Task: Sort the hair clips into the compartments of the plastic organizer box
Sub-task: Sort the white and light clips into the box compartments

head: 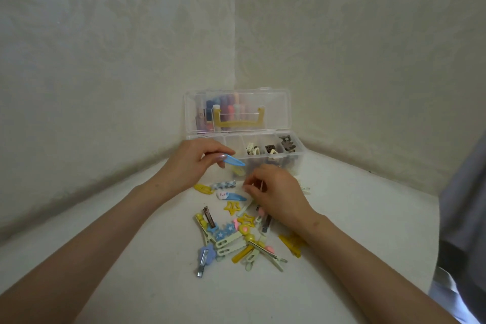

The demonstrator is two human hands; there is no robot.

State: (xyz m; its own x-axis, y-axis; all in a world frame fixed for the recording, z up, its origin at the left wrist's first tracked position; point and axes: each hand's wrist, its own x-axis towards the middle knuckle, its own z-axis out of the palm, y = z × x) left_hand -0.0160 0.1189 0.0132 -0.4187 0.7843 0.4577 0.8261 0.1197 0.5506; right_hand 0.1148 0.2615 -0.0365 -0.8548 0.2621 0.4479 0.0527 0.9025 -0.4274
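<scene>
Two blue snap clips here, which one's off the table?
The plain blue clip, pinched in the left hand before the organizer box. The other blue clip lies on the table, white charm attached.

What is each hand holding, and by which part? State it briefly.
The left hand pinches a blue snap clip by one end. The right hand curls its fingers over the loose clips; its hold cannot be told.

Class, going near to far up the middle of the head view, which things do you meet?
Purple flower clip, blue cloud clip, blue snap clip pinched by the left hand, organizer box, open lid.
</scene>
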